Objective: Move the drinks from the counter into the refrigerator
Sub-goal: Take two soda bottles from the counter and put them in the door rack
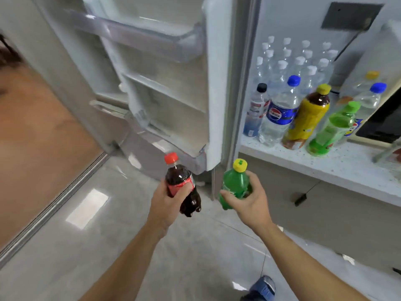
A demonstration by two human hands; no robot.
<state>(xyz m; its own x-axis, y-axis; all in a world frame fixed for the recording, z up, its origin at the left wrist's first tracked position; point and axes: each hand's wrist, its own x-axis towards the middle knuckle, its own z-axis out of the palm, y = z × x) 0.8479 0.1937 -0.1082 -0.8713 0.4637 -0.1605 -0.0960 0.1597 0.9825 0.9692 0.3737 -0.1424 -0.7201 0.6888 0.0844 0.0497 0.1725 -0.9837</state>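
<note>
Carrying step: left hand (167,203) grips the cola (181,187), right hand (249,196) the green bottle (234,187) (fingers wrapped round both), next into the far door shelves (173,48).

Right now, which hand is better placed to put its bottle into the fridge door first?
Left, probably. The left hand holds the cola just below the open door's shelves; the right hand with the green bottle sits nearer the counter.

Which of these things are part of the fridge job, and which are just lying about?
Part of the job:
cola bottle in left hand
green bottle in right hand
counter bottles
refrigerator door shelves

Lying about:
black appliance
wall panel
</note>
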